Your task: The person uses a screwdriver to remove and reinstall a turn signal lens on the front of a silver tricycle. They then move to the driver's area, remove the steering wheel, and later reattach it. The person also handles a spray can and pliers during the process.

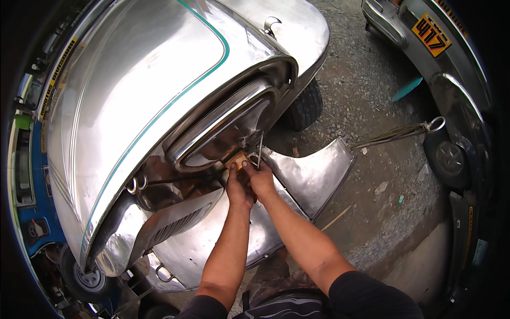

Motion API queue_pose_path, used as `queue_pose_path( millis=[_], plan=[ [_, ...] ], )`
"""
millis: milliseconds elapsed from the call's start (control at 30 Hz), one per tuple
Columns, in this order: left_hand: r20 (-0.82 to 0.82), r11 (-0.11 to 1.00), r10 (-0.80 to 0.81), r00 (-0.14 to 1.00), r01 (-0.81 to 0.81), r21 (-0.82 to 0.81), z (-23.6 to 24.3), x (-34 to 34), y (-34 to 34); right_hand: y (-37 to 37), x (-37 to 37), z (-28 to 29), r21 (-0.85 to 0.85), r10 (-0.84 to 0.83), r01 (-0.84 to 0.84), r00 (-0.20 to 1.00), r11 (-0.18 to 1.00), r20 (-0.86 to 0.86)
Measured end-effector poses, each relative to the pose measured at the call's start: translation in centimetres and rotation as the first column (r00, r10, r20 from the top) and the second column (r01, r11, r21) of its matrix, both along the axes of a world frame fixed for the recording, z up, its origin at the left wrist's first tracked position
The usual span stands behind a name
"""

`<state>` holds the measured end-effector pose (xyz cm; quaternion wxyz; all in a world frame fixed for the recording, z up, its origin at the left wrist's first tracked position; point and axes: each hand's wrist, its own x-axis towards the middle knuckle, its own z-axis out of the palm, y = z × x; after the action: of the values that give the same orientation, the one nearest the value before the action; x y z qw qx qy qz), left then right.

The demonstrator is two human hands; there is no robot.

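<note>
Both my hands meet at the front of a shiny bare-metal vehicle body [122, 80]. A small tan block, apparently wood [237, 159], is pinched between them. My left hand [237, 187] has its thumb against the block's near side. My right hand [260, 179] is closed beside it, its thumb also at the block. A thin metal rod-like tool [260, 146] rises by my right fingers; whether they hold it too, I cannot tell. Just beyond the block is the round recessed front panel [234, 127] with its bright rim. My fingertips are partly hidden.
Below my hands spreads a polished metal bumper panel [313, 175], with a louvered piece [180, 215] at its left. A rope [388, 135] ending in a metal ring lies right, near a dark vehicle [451, 101]. A tire [305, 109] stands behind the body on gravel.
</note>
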<state>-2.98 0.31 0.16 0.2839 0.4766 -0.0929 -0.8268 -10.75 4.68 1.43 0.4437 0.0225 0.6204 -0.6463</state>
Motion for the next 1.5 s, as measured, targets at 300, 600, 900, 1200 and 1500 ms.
queue_pose_path(
  millis=[300, 600, 900, 1200, 1500],
  plan=[
    [0.179, 1.000, 0.015, 0.984, -0.011, -0.024, 0.3, -0.3, -0.8, 11.1, 0.7, 1.2, -0.090, 0.071, -0.056, 0.984, 0.994, 0.165],
    [-0.004, 0.990, -0.141, 0.990, 0.141, 0.027, 0.2, -0.3, -1.1, 18.5, 2.2, 2.1, 0.363, 0.352, -0.164, 0.761, 0.917, -0.545],
    [0.045, 0.990, -0.145, 0.988, 0.144, 0.006, 0.6, -1.0, -1.2, 17.1, 0.8, 3.0, 0.346, 0.349, -0.146, 0.675, 0.927, -0.650],
    [0.043, 0.988, -0.157, 0.987, 0.157, 0.011, 0.3, -0.7, -1.3, 16.3, 0.4, 2.7, 0.409, 0.412, -0.157, 0.622, 0.899, -0.666],
    [0.048, 0.986, -0.167, 0.985, 0.167, -0.006, -0.1, -0.5, -1.5, 15.8, 0.4, 2.3, 0.389, 0.390, -0.151, 0.636, 0.909, -0.666]
  ],
)
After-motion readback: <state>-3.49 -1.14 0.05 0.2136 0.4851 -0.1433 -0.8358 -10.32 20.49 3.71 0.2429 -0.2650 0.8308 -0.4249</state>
